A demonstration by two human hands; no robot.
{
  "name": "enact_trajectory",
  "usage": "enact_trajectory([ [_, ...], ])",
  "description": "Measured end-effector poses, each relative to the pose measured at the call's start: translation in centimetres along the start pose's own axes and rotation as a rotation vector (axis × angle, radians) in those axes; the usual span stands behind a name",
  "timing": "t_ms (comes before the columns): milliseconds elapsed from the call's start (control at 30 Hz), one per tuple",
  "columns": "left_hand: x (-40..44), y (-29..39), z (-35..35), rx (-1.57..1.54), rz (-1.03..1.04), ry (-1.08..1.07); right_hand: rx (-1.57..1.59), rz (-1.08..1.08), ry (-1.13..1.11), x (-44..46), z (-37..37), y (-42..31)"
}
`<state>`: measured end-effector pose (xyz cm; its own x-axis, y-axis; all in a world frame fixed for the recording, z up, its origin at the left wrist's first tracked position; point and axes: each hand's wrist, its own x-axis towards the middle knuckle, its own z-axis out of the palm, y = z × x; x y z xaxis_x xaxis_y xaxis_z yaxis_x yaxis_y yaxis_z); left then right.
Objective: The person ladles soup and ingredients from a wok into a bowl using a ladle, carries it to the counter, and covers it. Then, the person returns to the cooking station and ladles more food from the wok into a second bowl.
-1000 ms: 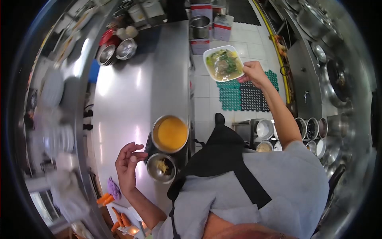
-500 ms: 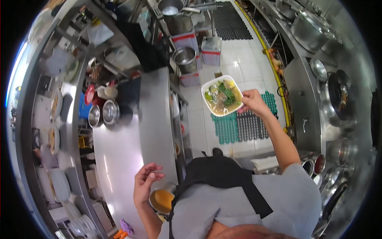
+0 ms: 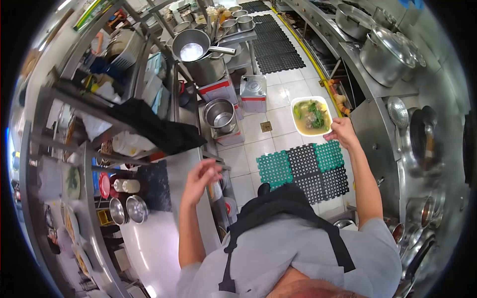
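Note:
A white squarish bowl [image 3: 310,134] hangs over the floor to the right of the middle. In it is a brownish soup [image 3: 309,125] with green leaves [image 3: 316,110]. My right hand [image 3: 344,132] is shut on the bowl's near right corner, and the bowl looks roughly level. My left hand [image 3: 202,178] is raised beside the steel counter's edge, with loosely bent fingers apart and nothing in them. A black cloth [image 3: 154,126] drapes from the shelf frame beyond this hand.
Stacked steel bowls [image 3: 136,208] stand on the counter [image 3: 154,243] at left. Ahead, a steel pot [image 3: 219,115] and a long-handled pan [image 3: 191,45] flank the walkway. Perforated mats [image 3: 303,171] cover part of the tiled floor. Large pots [image 3: 385,57] line the right side.
I have moved forward along the aisle, and more of the kitchen ahead shows. The bowl has shifted right in view, still in my right hand. My left hand has moved up and right in view.

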<state>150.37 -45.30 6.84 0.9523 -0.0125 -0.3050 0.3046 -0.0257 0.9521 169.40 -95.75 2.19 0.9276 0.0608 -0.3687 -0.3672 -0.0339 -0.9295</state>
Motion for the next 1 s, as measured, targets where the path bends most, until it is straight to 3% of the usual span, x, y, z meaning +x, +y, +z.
enact_trajectory([
  [133, 15.3, 2.5, 3.1, 0.019, -0.04, -0.19, 0.025, -0.034, 0.024, 9.1, -2.9, -2.8],
  [233, 25.2, -3.0, 3.8, 0.148, -0.088, -0.171, 0.021, -0.045, 0.035, 16.7, -4.5, -6.2],
  [300, 29.8, -10.7, 2.5, 0.348, -0.038, -0.049, -0.04, -0.052, 0.028, 22.0, -5.6, -8.1],
  [367, 31.5, -24.4, -1.1, 0.506, -0.101, 0.192, -0.022, -0.064, 0.0, 27.3, -6.3, -10.5],
  [400, 29.6, -27.7, -1.2, 0.349, -0.157, 0.291, -0.031, -0.064, -0.011, 30.1, -6.6, -11.7],
  [433, 27.3, -29.4, -0.5, 0.429, -0.3, 0.388, -0.038, -0.07, -0.028, 32.9, -6.7, -13.0],
  [467, 23.9, -31.4, 1.1, 0.078, -0.478, 0.584, -0.032, -0.06, -0.034, 35.0, -6.4, -15.0],
  [567, 15.7, -31.2, 7.1, -0.195, -0.88, 0.684, -0.053, -0.077, -0.095, 44.3, -6.4, -18.5],
  [667, 14.4, -29.0, 12.9, -0.27, -1.007, 0.639, -0.065, -0.091, -0.134, 51.5, -4.7, -23.6],
  [800, 19.3, -28.3, 17.7, -0.32, -1.006, 0.613, -0.093, -0.149, -0.232, 63.6, -2.0, -27.6],
  [1000, 35.3, -23.9, 17.0, -0.301, -0.757, 0.658, -0.07, -0.197, -0.359, 80.8, 4.1, -33.9],
])
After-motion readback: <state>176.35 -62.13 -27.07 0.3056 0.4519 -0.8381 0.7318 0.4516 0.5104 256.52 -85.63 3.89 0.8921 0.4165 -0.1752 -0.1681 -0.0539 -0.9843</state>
